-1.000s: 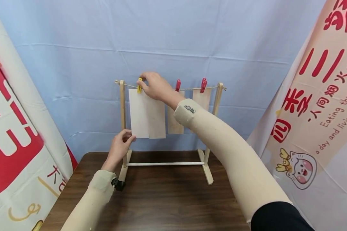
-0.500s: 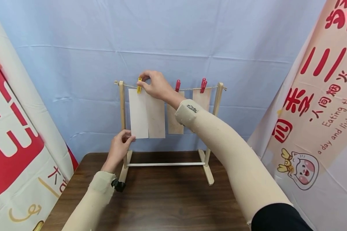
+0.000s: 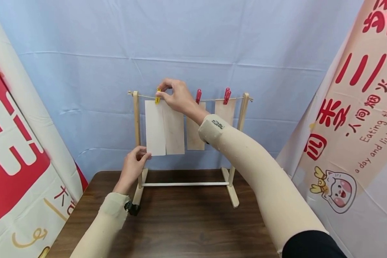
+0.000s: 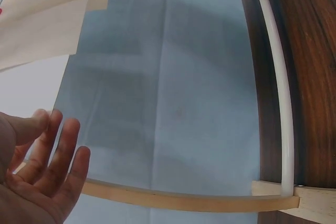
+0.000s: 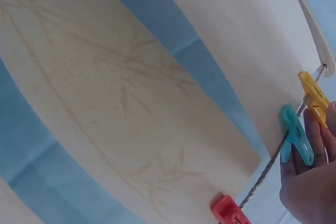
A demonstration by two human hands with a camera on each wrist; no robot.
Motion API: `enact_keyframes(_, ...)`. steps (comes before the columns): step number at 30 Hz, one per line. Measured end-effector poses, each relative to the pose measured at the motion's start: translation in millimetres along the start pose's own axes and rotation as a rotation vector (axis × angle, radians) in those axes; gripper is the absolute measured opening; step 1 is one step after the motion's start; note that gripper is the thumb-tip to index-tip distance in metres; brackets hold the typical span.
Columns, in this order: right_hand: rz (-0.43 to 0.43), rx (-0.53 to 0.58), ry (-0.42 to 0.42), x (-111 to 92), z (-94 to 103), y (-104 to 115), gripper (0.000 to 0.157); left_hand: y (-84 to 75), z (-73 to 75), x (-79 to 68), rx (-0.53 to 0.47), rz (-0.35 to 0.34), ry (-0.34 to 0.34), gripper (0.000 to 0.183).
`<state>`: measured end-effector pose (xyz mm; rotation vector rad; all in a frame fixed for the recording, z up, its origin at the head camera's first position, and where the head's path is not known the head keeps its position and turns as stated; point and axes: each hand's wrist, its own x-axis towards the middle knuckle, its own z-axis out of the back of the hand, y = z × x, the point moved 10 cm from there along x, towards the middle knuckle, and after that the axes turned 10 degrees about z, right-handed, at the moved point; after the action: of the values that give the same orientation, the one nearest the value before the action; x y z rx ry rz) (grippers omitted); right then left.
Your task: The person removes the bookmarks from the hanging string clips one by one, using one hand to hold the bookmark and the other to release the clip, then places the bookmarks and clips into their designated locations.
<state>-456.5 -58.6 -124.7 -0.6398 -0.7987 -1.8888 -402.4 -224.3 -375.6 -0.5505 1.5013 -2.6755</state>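
My right hand pinches a yellow clothespin at the top of a white paper strip, on the cord of a small wooden rack. At that strip's lower left corner, my left hand holds the edge between thumb and fingers; the left wrist view shows its other fingers spread loosely. A beige paper strip hangs directly beside the white one, their edges meeting or overlapping. Next to the yellow clothespin, a teal clothespin sits on the cord; my right hand hides it in the head view.
Two more beige strips hang to the right, with a red clothespin and another red clothespin above them. The rack's wooden posts and white crossbar stand on a dark wooden table. Behind hangs a blue cloth.
My right hand and the yellow clothespin have shifted slightly to the right, and the white strip's top has moved with them. My left hand stays at the strip's lower corner.
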Motion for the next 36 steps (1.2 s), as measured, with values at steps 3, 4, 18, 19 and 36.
enact_keyframes(3, -0.003, 0.004, -0.017, -1.7, 2.6, -0.1, 0.016, -0.4, 0.6, -0.6, 0.001, 0.000, -0.001, 0.024)
enact_keyframes(4, -0.003, 0.007, -0.023, -1.9, 3.6, 0.2, 0.015, -0.6, 1.0, -0.6, 0.001, 0.001, -0.002, 0.024)
enact_keyframes(18, 0.024, 0.020, -0.094, -6.9, 13.8, 2.6, 0.011, -0.1, 0.6, -1.6, 0.001, -0.003, -0.018, 0.022)
enact_keyframes(19, 0.026, 0.025, -0.096, -7.3, 13.7, 2.6, 0.011, 0.4, 0.4, -2.0, 0.002, -0.003, -0.022, 0.021)
enact_keyframes(36, 0.129, 0.066, -0.217, -24.7, 30.1, 11.4, 0.015, 7.4, -1.9, -5.8, -0.023, 0.012, -0.019, 0.022)
